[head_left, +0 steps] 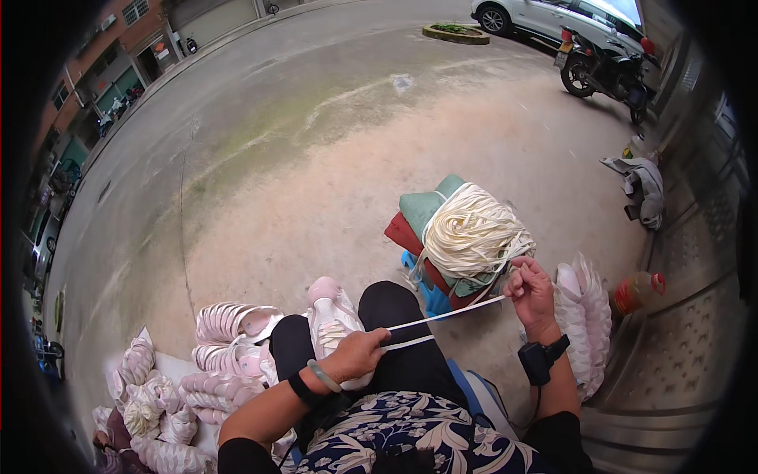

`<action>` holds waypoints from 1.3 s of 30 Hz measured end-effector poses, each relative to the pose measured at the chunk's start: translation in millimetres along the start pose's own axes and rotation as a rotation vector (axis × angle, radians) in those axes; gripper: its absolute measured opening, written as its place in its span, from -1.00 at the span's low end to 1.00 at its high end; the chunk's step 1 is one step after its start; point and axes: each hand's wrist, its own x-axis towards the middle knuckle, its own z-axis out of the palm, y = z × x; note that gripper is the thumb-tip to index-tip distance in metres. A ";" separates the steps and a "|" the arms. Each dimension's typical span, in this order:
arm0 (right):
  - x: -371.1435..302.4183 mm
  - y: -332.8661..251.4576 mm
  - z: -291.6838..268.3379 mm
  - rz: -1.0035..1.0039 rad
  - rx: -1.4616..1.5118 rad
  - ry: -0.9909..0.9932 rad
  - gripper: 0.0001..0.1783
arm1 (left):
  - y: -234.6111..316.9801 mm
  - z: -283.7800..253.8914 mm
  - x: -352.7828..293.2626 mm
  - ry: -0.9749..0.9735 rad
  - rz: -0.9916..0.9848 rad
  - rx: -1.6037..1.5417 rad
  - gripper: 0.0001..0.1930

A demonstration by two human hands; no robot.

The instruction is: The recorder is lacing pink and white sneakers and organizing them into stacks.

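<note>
A pale pink and white sneaker point(324, 294) rests on my lap between my thighs, its toe pointing away from me. My left hand point(353, 357) is closed over its ankle end, gripping a white shoelace point(454, 314). One strand of the lace runs taut up to my right hand point(530, 291), whose fingers are pinched on it. Another strand crosses my right thigh. Just beyond my right hand, a big bundle of cream shoelaces point(478, 233) lies on folded green cloth point(426, 207) and red cloth point(404, 235), over a blue stool point(433, 296).
Stacks of pink and white shoe parts point(229, 328) are heaped at my left. Another stack point(583, 328) stands at my right, beside a red-capped bottle point(638, 292). A metal wall point(687, 347) borders the right side. Farther off are a motorcycle point(604, 75) and a white car point(537, 17).
</note>
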 end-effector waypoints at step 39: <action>29.8 7.2 -130.5 -0.090 -0.375 0.434 -0.61 | -117.5 -192.0 -264.2 1.421 -0.215 -1.132 -0.91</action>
